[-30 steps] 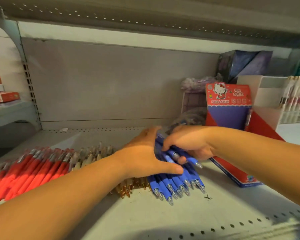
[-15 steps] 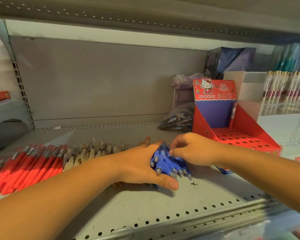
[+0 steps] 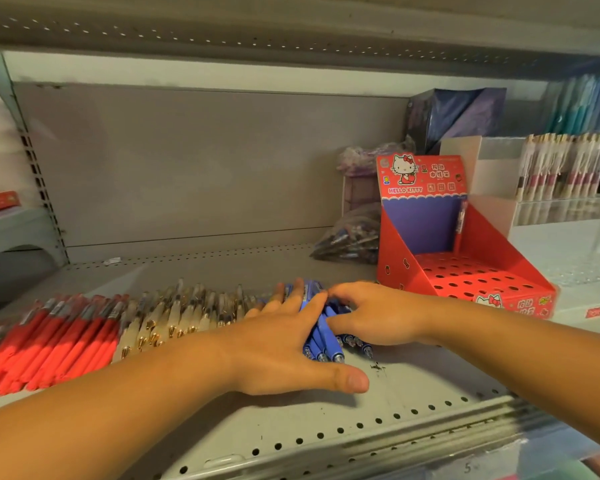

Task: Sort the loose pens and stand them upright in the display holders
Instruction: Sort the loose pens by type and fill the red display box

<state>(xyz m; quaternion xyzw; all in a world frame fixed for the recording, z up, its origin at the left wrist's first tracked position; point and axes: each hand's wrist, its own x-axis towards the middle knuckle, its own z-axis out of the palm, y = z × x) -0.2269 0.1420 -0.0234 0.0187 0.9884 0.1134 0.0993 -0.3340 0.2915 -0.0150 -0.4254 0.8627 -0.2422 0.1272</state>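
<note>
Blue pens [image 3: 321,332] lie in a loose bundle on the grey perforated shelf [image 3: 326,420], tips toward the viewer, held between both hands. The left hand [image 3: 281,344] lies flat against the left side and top of the bundle, fingers straight and slightly spread, thumb stretched out along the shelf. The right hand [image 3: 378,317] meets the bundle from the right, its fingers curled onto the pen barrels.

To the left, a row of cream pens [image 3: 174,313] lies just beside the blue ones, with a row of red pens [image 3: 49,337] beyond it. Right of the hands stands the red display holder [image 3: 395,261], its floor punched with holes. A single pen [image 3: 461,216] stands upright at its back right corner. A clear bag of pens [image 3: 350,237] lies behind, against the holder's left wall.
</note>
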